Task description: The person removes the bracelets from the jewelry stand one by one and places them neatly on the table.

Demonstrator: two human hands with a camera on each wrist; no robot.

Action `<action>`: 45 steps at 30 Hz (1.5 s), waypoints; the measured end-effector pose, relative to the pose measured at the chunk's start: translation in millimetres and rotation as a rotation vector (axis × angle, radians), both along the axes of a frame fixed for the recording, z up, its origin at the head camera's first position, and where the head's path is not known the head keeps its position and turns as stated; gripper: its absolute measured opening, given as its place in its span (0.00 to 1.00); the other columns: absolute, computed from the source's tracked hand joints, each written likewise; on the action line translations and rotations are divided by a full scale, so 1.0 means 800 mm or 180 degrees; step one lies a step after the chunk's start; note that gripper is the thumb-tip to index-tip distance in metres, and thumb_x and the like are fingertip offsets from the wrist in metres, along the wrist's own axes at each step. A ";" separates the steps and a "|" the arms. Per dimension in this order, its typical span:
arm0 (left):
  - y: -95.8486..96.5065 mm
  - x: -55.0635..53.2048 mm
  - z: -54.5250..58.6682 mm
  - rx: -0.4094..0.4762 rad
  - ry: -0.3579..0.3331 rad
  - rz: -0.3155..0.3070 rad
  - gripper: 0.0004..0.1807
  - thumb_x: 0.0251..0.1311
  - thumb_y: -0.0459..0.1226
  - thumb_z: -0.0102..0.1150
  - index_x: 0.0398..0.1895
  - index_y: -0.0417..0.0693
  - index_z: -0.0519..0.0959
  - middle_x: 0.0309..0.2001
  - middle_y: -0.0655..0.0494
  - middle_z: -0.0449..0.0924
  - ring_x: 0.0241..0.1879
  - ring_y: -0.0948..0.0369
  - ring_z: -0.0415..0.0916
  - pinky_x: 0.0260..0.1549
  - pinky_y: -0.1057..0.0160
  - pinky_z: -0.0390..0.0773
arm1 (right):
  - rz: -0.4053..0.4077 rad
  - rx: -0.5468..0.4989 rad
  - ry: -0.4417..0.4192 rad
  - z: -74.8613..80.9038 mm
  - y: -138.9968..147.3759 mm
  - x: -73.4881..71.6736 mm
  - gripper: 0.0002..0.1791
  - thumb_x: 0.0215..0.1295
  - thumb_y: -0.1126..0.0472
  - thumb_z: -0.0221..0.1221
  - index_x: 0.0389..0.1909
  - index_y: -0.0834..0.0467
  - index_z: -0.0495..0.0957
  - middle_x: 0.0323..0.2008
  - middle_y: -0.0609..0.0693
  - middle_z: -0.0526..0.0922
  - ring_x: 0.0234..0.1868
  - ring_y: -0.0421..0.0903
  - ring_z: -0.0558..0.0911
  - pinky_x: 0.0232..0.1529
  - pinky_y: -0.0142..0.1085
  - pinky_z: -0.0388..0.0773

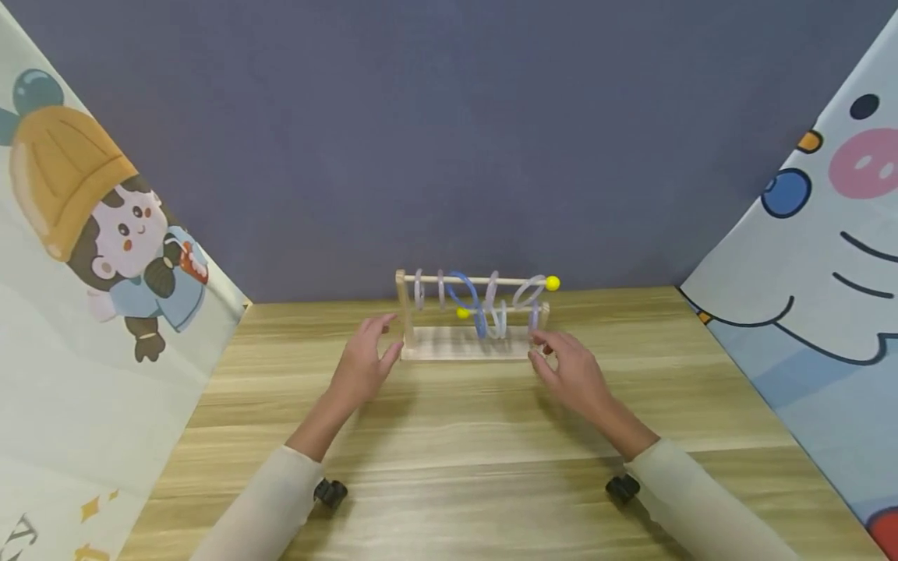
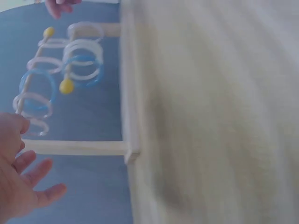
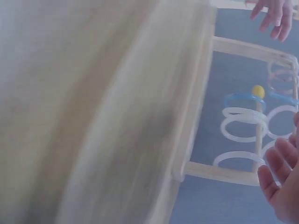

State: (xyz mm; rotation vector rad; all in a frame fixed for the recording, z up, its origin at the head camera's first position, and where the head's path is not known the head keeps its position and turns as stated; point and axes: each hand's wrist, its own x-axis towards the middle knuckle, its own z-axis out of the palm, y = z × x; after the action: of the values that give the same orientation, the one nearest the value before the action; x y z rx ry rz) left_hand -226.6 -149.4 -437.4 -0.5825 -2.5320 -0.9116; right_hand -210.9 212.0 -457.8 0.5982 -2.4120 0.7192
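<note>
A small wooden rack (image 1: 456,352) stands on the table with two horizontal bars, each tipped with a yellow ball (image 1: 553,283). Clear, pale pink and blue rings hang along both bars; one blue ring (image 1: 480,325) is on the lower bar, near its yellow end. My left hand (image 1: 361,362) is at the rack's left post (image 1: 404,308), thumb and fingers spread apart and holding nothing. At the opposite end, my right hand (image 1: 571,370) has its fingertips by the lower bar's post, fingers relaxed and parted. In the right wrist view its fingers overlap the bar's end.
The wood-grain table (image 1: 463,452) extends in front of the rack. Close behind rises a dark grey-blue panel (image 1: 449,140). Printed cartoon panels flank the table on the left (image 1: 84,374) and right (image 1: 828,327). A black device (image 1: 330,492) sits at each sleeve cuff.
</note>
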 end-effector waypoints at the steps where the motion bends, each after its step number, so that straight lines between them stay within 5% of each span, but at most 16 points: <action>1: -0.001 -0.004 0.003 0.0052 -0.0018 0.0030 0.27 0.68 0.36 0.64 0.67 0.37 0.72 0.61 0.40 0.77 0.57 0.46 0.79 0.56 0.47 0.81 | -0.0045 -0.0090 -0.0057 0.003 -0.002 -0.003 0.16 0.67 0.61 0.64 0.53 0.61 0.83 0.40 0.53 0.87 0.36 0.47 0.83 0.34 0.41 0.82; 13: 0.002 -0.044 0.029 0.0594 -0.0098 0.0047 0.29 0.68 0.36 0.63 0.70 0.36 0.68 0.63 0.36 0.72 0.58 0.41 0.77 0.60 0.43 0.77 | -0.0533 -0.1421 -0.0589 0.029 -0.020 -0.033 0.15 0.69 0.59 0.62 0.51 0.63 0.83 0.42 0.57 0.89 0.35 0.47 0.85 0.32 0.20 0.75; 20: 0.009 -0.063 0.041 0.0812 -0.0203 0.0105 0.30 0.69 0.38 0.63 0.71 0.40 0.68 0.63 0.37 0.73 0.60 0.42 0.77 0.60 0.45 0.78 | -0.0615 -0.1933 -0.0661 0.035 -0.036 -0.050 0.13 0.68 0.60 0.64 0.48 0.64 0.83 0.41 0.59 0.89 0.28 0.25 0.80 0.31 0.18 0.76; 26: 0.013 -0.074 0.043 0.1207 -0.0376 0.0057 0.29 0.71 0.39 0.61 0.72 0.42 0.68 0.66 0.41 0.73 0.63 0.44 0.76 0.62 0.47 0.78 | -0.0585 -0.2310 -0.0951 0.039 -0.050 -0.057 0.16 0.67 0.61 0.63 0.50 0.67 0.81 0.43 0.63 0.88 0.28 0.28 0.81 0.29 0.21 0.79; 31: 0.018 -0.083 0.043 0.1441 -0.0356 -0.0035 0.26 0.71 0.39 0.60 0.70 0.41 0.71 0.65 0.40 0.75 0.61 0.44 0.78 0.62 0.44 0.78 | -0.0680 -0.2477 -0.1048 0.040 -0.058 -0.063 0.16 0.66 0.60 0.64 0.51 0.65 0.81 0.44 0.63 0.88 0.31 0.31 0.81 0.31 0.22 0.81; 40: 0.019 -0.088 0.041 0.1446 -0.0488 0.0011 0.24 0.72 0.40 0.60 0.67 0.43 0.74 0.60 0.42 0.79 0.58 0.46 0.80 0.57 0.51 0.82 | -0.0795 -0.2598 -0.1144 0.036 -0.069 -0.069 0.15 0.64 0.57 0.66 0.46 0.63 0.81 0.43 0.60 0.88 0.31 0.33 0.82 0.29 0.24 0.81; 45: 0.019 -0.095 0.035 0.1620 -0.0497 -0.0138 0.22 0.72 0.38 0.60 0.66 0.41 0.75 0.59 0.41 0.81 0.57 0.46 0.82 0.52 0.61 0.84 | -0.0917 -0.2628 -0.1069 0.035 -0.073 -0.075 0.16 0.63 0.54 0.68 0.44 0.63 0.81 0.42 0.58 0.87 0.32 0.34 0.81 0.28 0.22 0.79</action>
State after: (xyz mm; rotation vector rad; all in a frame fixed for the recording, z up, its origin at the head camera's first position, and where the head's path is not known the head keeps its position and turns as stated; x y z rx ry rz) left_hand -302.3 -134.2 -409.6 -0.4166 -2.2808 -1.5995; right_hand -270.9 153.7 -430.2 -0.2158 -2.1216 1.6369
